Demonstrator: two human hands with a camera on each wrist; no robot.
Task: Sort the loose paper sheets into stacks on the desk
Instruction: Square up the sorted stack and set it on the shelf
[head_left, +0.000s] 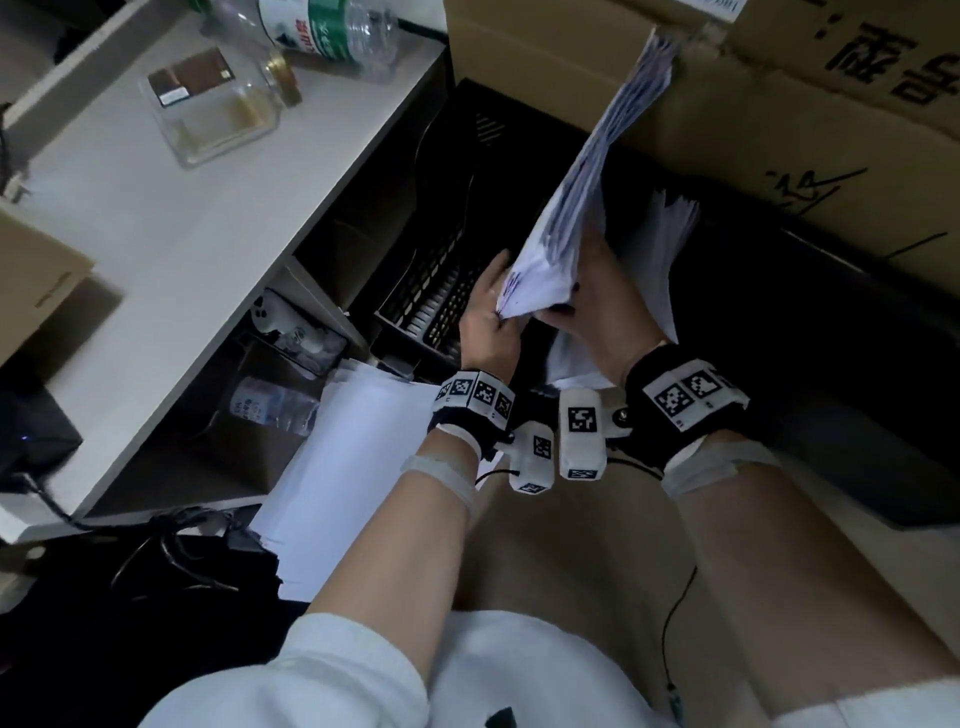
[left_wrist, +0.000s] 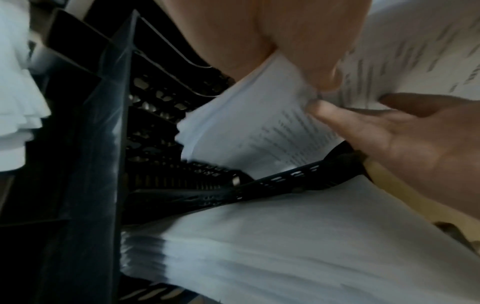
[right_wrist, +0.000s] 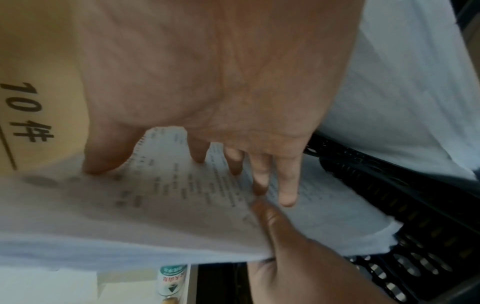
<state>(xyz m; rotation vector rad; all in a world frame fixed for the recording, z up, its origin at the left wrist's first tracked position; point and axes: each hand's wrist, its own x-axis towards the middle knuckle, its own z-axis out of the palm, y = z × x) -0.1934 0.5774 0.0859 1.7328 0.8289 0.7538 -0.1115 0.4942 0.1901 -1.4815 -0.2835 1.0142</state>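
Head view first: we've got both hands on a thick bundle of printed sheets (head_left: 566, 208), held up on edge over the black mesh file tray (head_left: 426, 296) that sits below the white desk (head_left: 156, 208). Our left hand (head_left: 488, 317) pinches the bundle's near bottom corner, thumb on one face and fingers behind. Our right hand (head_left: 597, 296) is spread against the other face, fingers fairly straight, thumb round the edge, so it's gripping too. The far top corner of the bundle leans against a big cardboard box (head_left: 779, 104).

A second white stack (head_left: 348, 467) lies flat just beside our left forearm, below the desk's near edge. More sheets (head_left: 660, 260) stand behind the right hand.

Up on the desk, toward its far edge, there's a glass jar (head_left: 218, 109) lying on its side and a plastic bottle with a green label (head_left: 322, 26).

The wrist views are pretty blurry, but the print on the pages shows.
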